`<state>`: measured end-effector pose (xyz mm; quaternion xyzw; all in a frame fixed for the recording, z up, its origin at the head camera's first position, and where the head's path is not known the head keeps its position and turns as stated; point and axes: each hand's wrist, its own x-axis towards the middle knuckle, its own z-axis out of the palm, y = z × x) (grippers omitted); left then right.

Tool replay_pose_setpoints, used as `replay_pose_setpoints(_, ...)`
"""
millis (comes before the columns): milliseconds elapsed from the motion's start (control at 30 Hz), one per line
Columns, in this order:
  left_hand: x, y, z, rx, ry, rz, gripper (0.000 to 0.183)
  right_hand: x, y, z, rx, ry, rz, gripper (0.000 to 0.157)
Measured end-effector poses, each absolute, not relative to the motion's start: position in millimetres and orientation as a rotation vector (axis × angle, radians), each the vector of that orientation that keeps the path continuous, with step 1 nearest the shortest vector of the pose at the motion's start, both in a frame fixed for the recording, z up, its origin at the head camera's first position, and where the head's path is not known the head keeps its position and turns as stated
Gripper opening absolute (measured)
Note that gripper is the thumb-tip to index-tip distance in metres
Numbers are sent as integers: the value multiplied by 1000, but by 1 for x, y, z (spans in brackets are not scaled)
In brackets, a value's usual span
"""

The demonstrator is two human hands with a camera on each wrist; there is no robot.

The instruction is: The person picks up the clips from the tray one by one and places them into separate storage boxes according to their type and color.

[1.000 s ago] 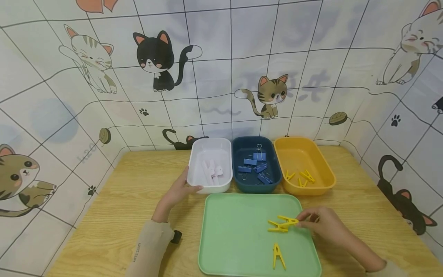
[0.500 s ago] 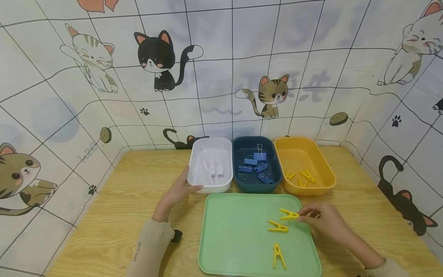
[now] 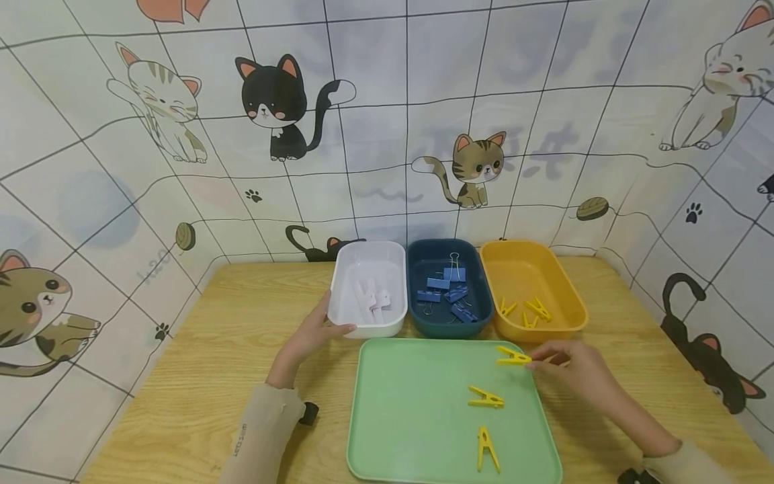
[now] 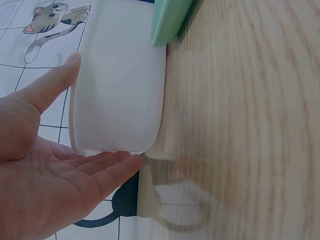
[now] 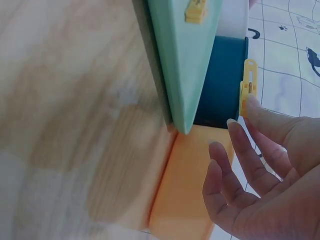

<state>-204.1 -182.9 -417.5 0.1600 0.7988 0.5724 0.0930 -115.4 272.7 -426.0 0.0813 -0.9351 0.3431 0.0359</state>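
Observation:
My right hand [image 3: 577, 373] pinches a yellow clothespin [image 3: 514, 356] by one end, between thumb and fingertip. It is held near the far right corner of the green tray [image 3: 417, 410]; the right wrist view also shows this clothespin [image 5: 248, 89], the other fingers loosely bent. Two more yellow clothespins lie on the tray, one clothespin [image 3: 486, 397] at middle right and another clothespin [image 3: 486, 449] nearer the front. At the left, my left hand [image 3: 311, 336] rests against the white box [image 3: 375, 331], its straight fingers and thumb touching the near left corner, as the left wrist view [image 4: 120, 85] shows.
Beside the white box, holding white clips, stand a dark blue box [image 3: 450, 329] with several blue binder clips and a yellow box [image 3: 541, 334] with 3 yellow clothespins. They line the back of the wooden table [image 3: 242, 296], before a cat-patterned wall covering [image 3: 375, 134].
My right hand has lifted the clothespin away from the one lying on the tray and carried it toward the yellow box. The left hand stays put.

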Motion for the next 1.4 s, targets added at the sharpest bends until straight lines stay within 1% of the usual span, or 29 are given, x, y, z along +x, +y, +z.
replay_pose_setpoints(133, -207, -184, -422, 475, 2371, 1700, 91, -119, 276, -422, 239, -2862, 1017, 11)
replay_pose_setpoints(333, -219, -188, -444, 477, 2384, 1713, 93, -125, 279, -417, 217, -2859, 987, 13)
replay_pose_setpoints(467, -222, -189, -450, 502, 2405, 1706, 94, -128, 280, -413, 225, -2839, 984, 13)
replay_pose_setpoints(900, -221, -189, -449, 520, 2424, 1689, 93, -143, 291, -403, 167, -2820, 950, 18)
replay_pose_setpoints(1133, -221, -190, -448, 514, 2413, 1698, 92, -153, 296, -399, 118, -2843, 947, 25)
replay_pose_setpoints(1400, -222, -189, -450, 504, 2415, 1702, 93, -162, 300, -397, 89, -2827, 956, 29)
